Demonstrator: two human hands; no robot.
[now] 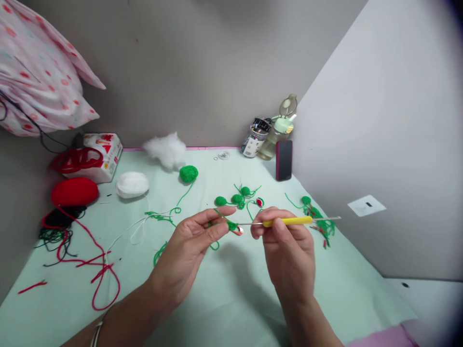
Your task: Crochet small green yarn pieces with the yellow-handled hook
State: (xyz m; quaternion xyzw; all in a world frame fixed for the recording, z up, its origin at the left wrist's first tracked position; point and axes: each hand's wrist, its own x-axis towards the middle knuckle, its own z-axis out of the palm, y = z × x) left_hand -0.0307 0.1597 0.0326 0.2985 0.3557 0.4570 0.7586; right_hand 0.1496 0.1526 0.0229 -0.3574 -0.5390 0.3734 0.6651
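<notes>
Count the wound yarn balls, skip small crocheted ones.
3: red ball at left; white ball right of it; green ball in front of white stuffing. Black tangle may hide another.

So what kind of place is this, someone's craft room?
Probably a small craft corner at home or in a workroom; I can't tell which. A white yarn ball and a green yarn ball sit on the table, and the right hand holds a yellow-handled hook.

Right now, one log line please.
left hand: pinches green piece | right hand: holds yellow hook | phone: upright, right of bottle
</notes>
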